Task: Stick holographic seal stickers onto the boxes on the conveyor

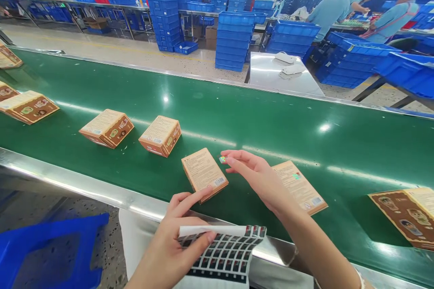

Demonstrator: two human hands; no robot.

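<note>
My left hand grips a sheet of small stickers between thumb and fingers, and its stretched index finger touches the lower edge of a small printed carton. Pinched in the fingertips of my right hand is a shiny holographic sticker, just right of that carton's top and apart from it. Partly behind my right forearm lies another carton bearing a similar shiny sticker. Both cartons lie on the green conveyor belt, with their text faces up.
Left along the belt stand more cartons, several in all; another carton is at the right. A metal rail edges the near side. Beyond are stacked blue crates, a metal table and people at work. A blue stool stands lower left.
</note>
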